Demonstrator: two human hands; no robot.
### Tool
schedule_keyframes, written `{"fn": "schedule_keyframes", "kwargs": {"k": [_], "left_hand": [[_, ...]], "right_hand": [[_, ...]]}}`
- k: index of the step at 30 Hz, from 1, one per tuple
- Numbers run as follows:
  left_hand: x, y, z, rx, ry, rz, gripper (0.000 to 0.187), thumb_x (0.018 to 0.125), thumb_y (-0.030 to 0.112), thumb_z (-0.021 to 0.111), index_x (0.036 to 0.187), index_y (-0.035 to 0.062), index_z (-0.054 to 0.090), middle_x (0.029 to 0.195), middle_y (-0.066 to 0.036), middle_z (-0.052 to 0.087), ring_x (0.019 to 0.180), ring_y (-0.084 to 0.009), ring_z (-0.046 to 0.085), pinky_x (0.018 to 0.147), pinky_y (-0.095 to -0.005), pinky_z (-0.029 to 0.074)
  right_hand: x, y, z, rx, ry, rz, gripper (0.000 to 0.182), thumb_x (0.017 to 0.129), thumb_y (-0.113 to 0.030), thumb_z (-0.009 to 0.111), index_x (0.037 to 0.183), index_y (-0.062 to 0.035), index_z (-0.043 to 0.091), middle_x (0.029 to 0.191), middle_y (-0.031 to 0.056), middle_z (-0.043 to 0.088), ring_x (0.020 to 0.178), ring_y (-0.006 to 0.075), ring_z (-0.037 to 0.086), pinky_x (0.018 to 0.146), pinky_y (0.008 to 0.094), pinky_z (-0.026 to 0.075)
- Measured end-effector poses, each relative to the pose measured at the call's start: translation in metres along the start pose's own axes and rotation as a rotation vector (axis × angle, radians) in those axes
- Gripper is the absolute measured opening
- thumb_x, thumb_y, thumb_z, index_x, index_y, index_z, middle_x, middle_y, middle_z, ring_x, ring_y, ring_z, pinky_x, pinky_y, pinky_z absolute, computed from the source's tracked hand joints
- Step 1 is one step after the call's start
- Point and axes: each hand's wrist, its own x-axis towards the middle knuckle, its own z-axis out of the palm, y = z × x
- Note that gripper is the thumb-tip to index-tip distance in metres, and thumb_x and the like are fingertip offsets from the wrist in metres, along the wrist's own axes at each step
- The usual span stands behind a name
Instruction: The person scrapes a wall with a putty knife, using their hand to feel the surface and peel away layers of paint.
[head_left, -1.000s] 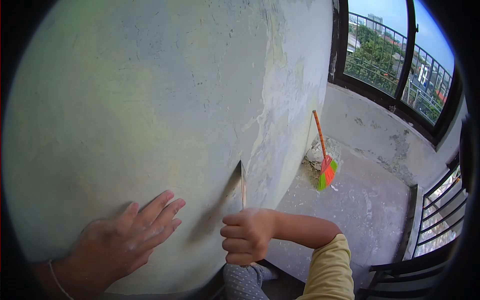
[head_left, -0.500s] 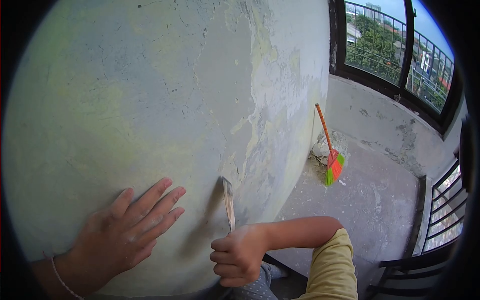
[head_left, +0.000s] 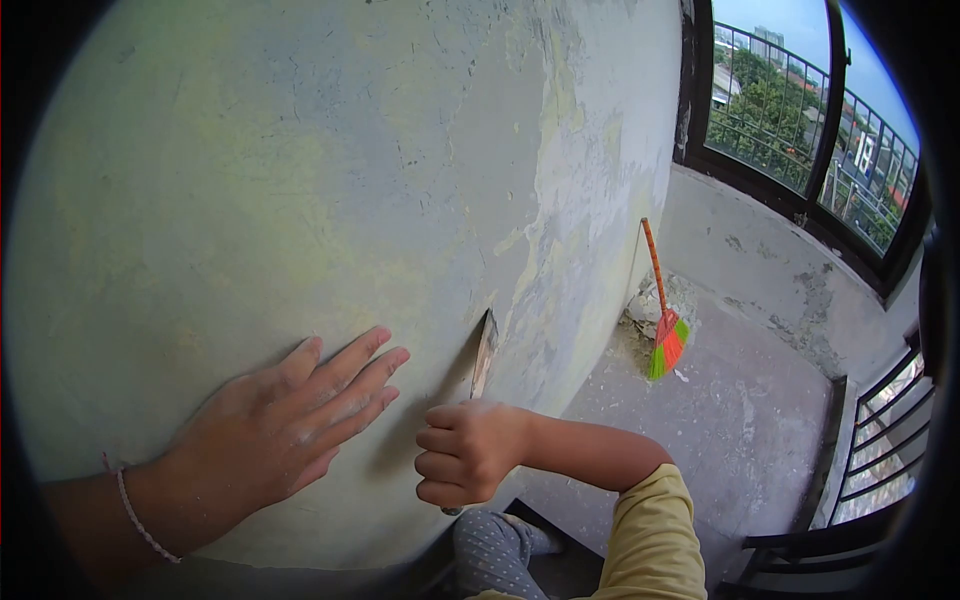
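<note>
My right hand (head_left: pixel 468 452) is wrapped round the handle of a scraper (head_left: pixel 483 352). Its narrow blade points up, with the tip at or very close to the wall (head_left: pixel 330 230); a dark shadow falls to its left. The end of the handle shows just below my fist. To the left, my left hand (head_left: pixel 310 405) lies flat against the wall with fingers stretched out and dusty. The wall has patchy yellow-green and grey paint, with a jagged peeled edge above the blade.
A broom (head_left: pixel 668 335) with orange and green bristles leans in the corner beside a heap of rubble (head_left: pixel 640 305). Flakes lie on the grey floor (head_left: pixel 720 420). A dark-framed window (head_left: pixel 770 110) is at upper right, a black railing (head_left: pixel 880 440) at lower right.
My right hand has moved the scraper upward along the wall, and my left hand has slid up and right. The view has shifted a little.
</note>
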Motion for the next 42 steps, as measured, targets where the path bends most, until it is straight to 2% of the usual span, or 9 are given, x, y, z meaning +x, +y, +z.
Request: {"fn": "schedule_keyframes", "kwargs": {"k": [10,19,21,25,27,29,37,40,42], "left_hand": [[-0.005,0.001,0.004,0.056,0.019,-0.011,0.062,0.086,0.044,0.065,0.141,0.0177,0.053,0.159,-0.003,0.035,0.146,-0.02,0.029,0.112,-0.0383,0.029],[-0.009,0.0,0.011,0.142,0.066,0.015,0.057,0.088,0.046,0.064,0.136,0.0165,0.056,0.157,-0.003,0.038,0.146,-0.0205,0.029,0.11,-0.0366,0.031],[-0.008,-0.002,0.012,0.132,0.076,0.033,0.057,0.088,0.046,0.064,0.135,0.0159,0.057,0.156,-0.003,0.038,0.146,-0.0207,0.029,0.109,-0.0365,0.032],[-0.002,0.001,0.018,0.073,0.14,0.016,0.054,0.087,0.042,0.066,0.133,0.0149,0.059,0.152,-0.003,0.044,0.144,-0.0197,0.032,0.109,-0.0376,0.033],[0.008,0.008,0.025,0.051,0.195,-0.025,0.052,0.087,0.04,0.067,0.132,0.0147,0.06,0.149,-0.003,0.047,0.143,-0.0196,0.034,0.109,-0.0381,0.033],[0.024,0.024,0.032,-0.199,0.256,-0.121,0.049,0.087,0.037,0.067,0.13,0.0156,0.06,0.14,-0.002,0.056,0.139,-0.0184,0.04,0.107,-0.0383,0.035],[0.044,0.175,0.047,-1.302,0.545,-0.503,0.041,0.092,0.027,0.063,0.131,0.0165,0.06,0.127,-0.006,0.063,0.114,-0.0226,0.06,0.099,-0.0395,0.042],[0.022,0.226,0.064,-1.473,0.447,-0.548,0.032,0.091,0.021,0.063,0.123,0.0151,0.065,0.114,-0.007,0.069,0.105,-0.0247,0.064,0.093,-0.0391,0.046],[0.0,0.231,0.066,-1.466,0.455,-0.563,0.029,0.091,0.019,0.063,0.119,0.0135,0.066,0.11,-0.006,0.07,0.099,-0.0249,0.065,0.09,-0.0395,0.046]], "right_hand": [[0.026,-0.023,-0.004,0.159,0.08,-0.011,0.029,0.085,-0.008,0.053,0.061,-0.0125,0.037,0.062,-0.0015,0.031,0.052,0.0154,0.042,0.047,0.03,0.029],[0.05,-0.037,-0.043,0.084,0.242,-0.036,0.025,0.07,0.001,0.055,0.056,-0.011,0.039,0.058,-0.0016,0.032,0.047,0.0146,0.037,0.044,0.029,0.024],[0.047,-0.021,-0.032,0.172,0.175,0.01,0.019,0.075,0.001,0.041,0.059,-0.01,0.04,0.061,0.0017,0.035,0.051,0.019,0.043,0.046,0.032,0.03],[-0.003,0.002,-0.01,-0.159,0.415,0.391,0.011,0.056,0.0,0.048,0.061,-0.0065,0.04,0.056,0.0007,0.036,0.047,0.0194,0.044,0.043,0.0307,0.031],[-0.009,-0.031,-0.008,0.007,1.057,0.71,0.013,0.053,0.0,0.047,0.06,-0.0057,0.038,0.052,0.0037,0.038,0.041,0.0153,0.036,0.041,0.0272,0.028],[-0.021,-0.059,-0.024,0.026,1.275,0.85,0.011,0.052,0.0,0.043,0.059,-0.0051,0.037,0.051,0.0057,0.041,0.041,0.0131,0.033,0.04,0.0246,0.028],[-0.069,-0.192,-0.04,0.172,0.992,1.873,0.012,0.064,0.0,0.05,0.07,-0.0065,0.042,0.053,0.005,0.043,0.039,0.0138,0.037,0.037,0.0258,0.033],[-0.117,-0.22,-0.048,0.106,1.185,2.168,0.027,0.091,-0.022,0.065,0.097,-0.007,0.043,0.066,0.0065,0.052,0.041,0.0164,0.043,0.039,0.0293,0.04],[-0.14,-0.219,-0.064,0.129,1.42,2.132,0.03,0.092,-0.027,0.065,0.096,-0.0075,0.044,0.073,0.0071,0.053,0.048,0.0167,0.047,0.045,0.0304,0.043]]}}
